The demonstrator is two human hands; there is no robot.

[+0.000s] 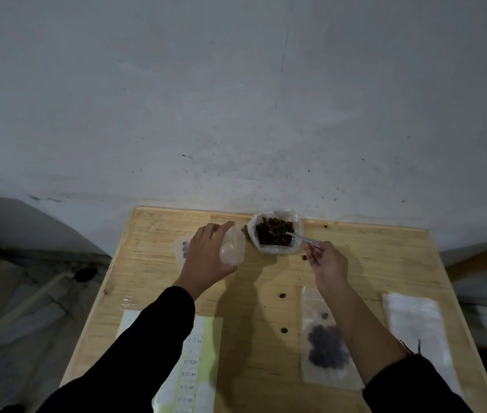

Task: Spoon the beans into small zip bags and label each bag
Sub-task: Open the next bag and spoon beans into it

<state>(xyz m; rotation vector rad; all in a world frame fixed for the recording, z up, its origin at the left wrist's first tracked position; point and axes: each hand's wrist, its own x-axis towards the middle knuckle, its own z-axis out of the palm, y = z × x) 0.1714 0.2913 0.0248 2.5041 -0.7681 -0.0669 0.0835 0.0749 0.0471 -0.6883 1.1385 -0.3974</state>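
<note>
Pale wooden bench filled the lower half of the view, seen from above by the person working at it. Nearest, on the left, lay a sheet of labels with handwritten lines too small to read, partly hidden by a dark sleeve. On the near right a filled zip bag lay flat with a dark clump of beans inside, and just beside it, farther right, lay what looked like empty bags. A few loose beans sat on the bare wood between the arms. Farther out, the left hand held a small zip bag raised off the bench, its fingers curled round it and its mouth turned toward the supply. This bag looked empty. Under that hand lay another clear bag holding only a few beans. The right hand pinched the handle of a spoon between thumb and fingertips, the bowl sunk among the beans. These filled a large open bag standing at the far edge, close to the grey wall. The step in hand appeared to be scooping a load. The next move would call for lifting the spoon level, carrying it the short way left to the held bag's mouth and tipping it in without spilling. This bag was not yet labelled.
</note>
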